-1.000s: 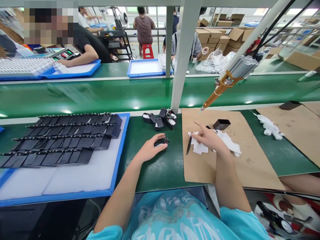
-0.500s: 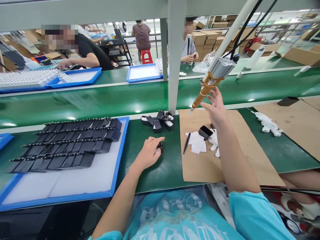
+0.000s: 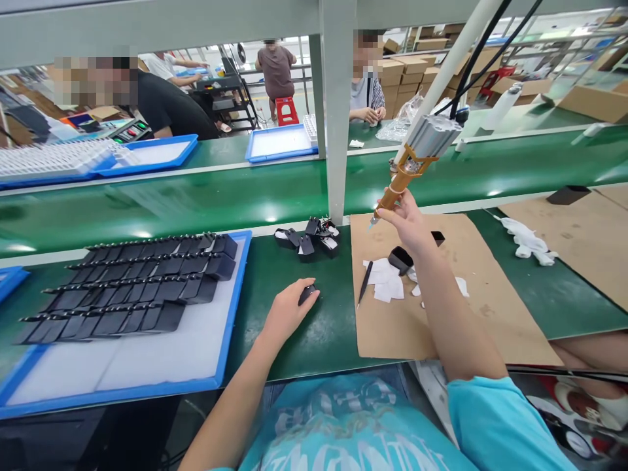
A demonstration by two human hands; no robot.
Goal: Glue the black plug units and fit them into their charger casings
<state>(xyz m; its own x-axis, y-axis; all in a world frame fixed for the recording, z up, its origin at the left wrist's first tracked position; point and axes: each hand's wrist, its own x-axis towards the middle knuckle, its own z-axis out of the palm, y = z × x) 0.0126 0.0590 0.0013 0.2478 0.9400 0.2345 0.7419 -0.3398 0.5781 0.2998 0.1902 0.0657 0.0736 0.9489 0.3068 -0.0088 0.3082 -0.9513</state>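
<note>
My left hand (image 3: 287, 309) is closed around a small black plastic housing (image 3: 307, 294) on the green bench. Its fingers hide much of that part. My right hand (image 3: 411, 226) grips the lower gold barrel of a hanging glue dispenser (image 3: 403, 175), whose thin pale-blue needle points down and left. Beneath that arm, an open black case (image 3: 401, 260) lies beside white paper pieces (image 3: 387, 280) and black tweezers (image 3: 365, 284) on a cardboard sheet (image 3: 387, 333). Beyond my left hand sits a cluster of black plug housings (image 3: 307, 246), some showing wires.
A blue-rimmed tray (image 3: 223, 327) on the left carries rows of black plug adapters (image 3: 147, 288). An upright grey post (image 3: 336, 131) stands behind the bench. White gloves (image 3: 527, 239) lie to the right. Other people sit across the green line (image 3: 220, 203).
My right hand has moved down and left from beside the dispenser and closed on its barrel. My left fingers have curled round the black housing, which now shows more.
</note>
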